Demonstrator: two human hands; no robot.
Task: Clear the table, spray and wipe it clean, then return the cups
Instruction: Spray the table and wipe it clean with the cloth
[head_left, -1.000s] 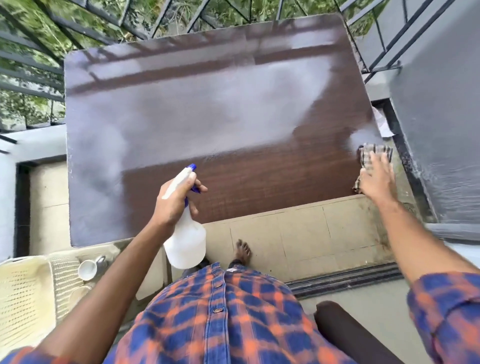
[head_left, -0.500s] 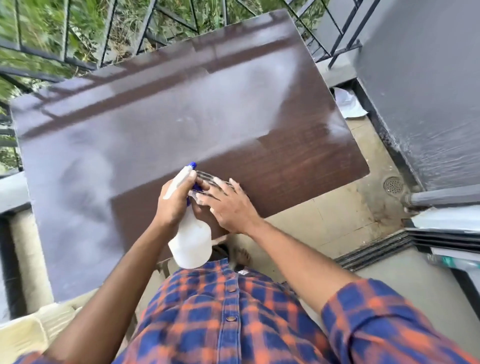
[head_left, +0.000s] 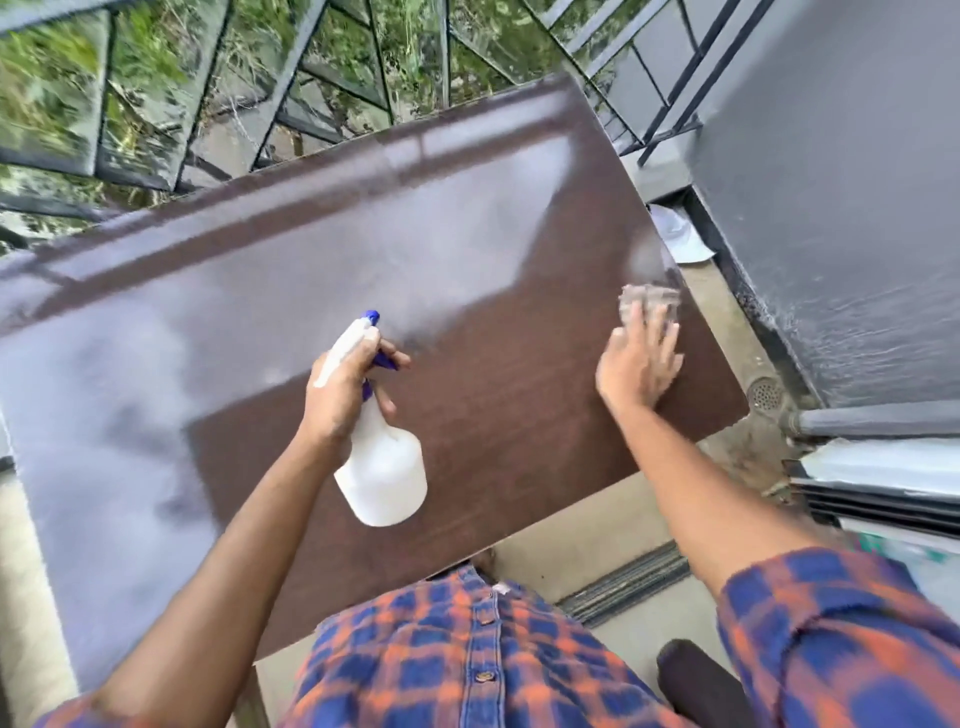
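Setting: balcony with tiled floor; black metal railing (head_left: 332, 88) beyond the far edge of the table, greenery behind it.
Table (head_left: 519, 415): dark brown wood-grain top, tilted in the head view. Far and left portions carry a pale hazy film; the near-right portion looks bare brown.
Left hand (head_left: 340, 400): fingers curled tight around the neck of the spray bottle, forefinger on the blue trigger; held above the table's middle, no contact with the top visible.
Spray bottle (head_left: 382, 467): white body, blue nozzle tip pointing toward the table's far side; body hangs below the hand, over the near half of the table.
Right hand (head_left: 639, 358): fingers spread flat, palm down on the cloth near the table's right edge; motion-blurred.
Cloth (head_left: 649, 299): checked, blurred; pressed against the table under the fingertips, only its far part showing past them.
Cups: cannot see any on the table.
Wall (head_left: 841, 182): grey, to the right of the table.
Floor drain (head_left: 763, 393): round, just off the table's right corner.
Shirt (head_left: 467, 654): blue-orange plaid, at the table's near edge.
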